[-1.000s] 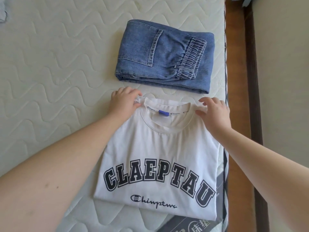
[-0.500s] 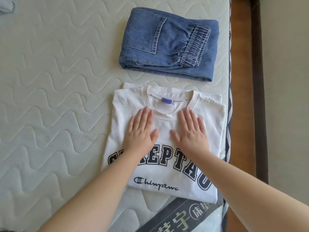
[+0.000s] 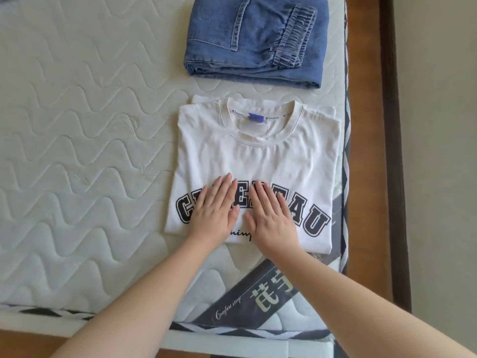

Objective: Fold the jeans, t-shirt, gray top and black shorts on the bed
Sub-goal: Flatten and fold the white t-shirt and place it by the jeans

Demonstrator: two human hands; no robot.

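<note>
The left hand point(image 3: 215, 211) and right hand point(image 3: 271, 215) lie flat side by side, palms down with fingers spread out and gripping nothing, pressed on the dark block lettering of the folded white cotton t-shirt point(image 3: 258, 156) in the middle of the frame. That t-shirt rests collar-up, its blue neck tag point(image 3: 256, 118) showing, on the quilted off-white mattress point(image 3: 77, 151), close to its right edge. Just above it, at the upper centre of the frame, sit the folded blue denim jeans point(image 3: 255, 40), apart from the shirt, and a grey printed mattress label point(image 3: 254, 297) runs diagonally below the 2 hands.
</note>
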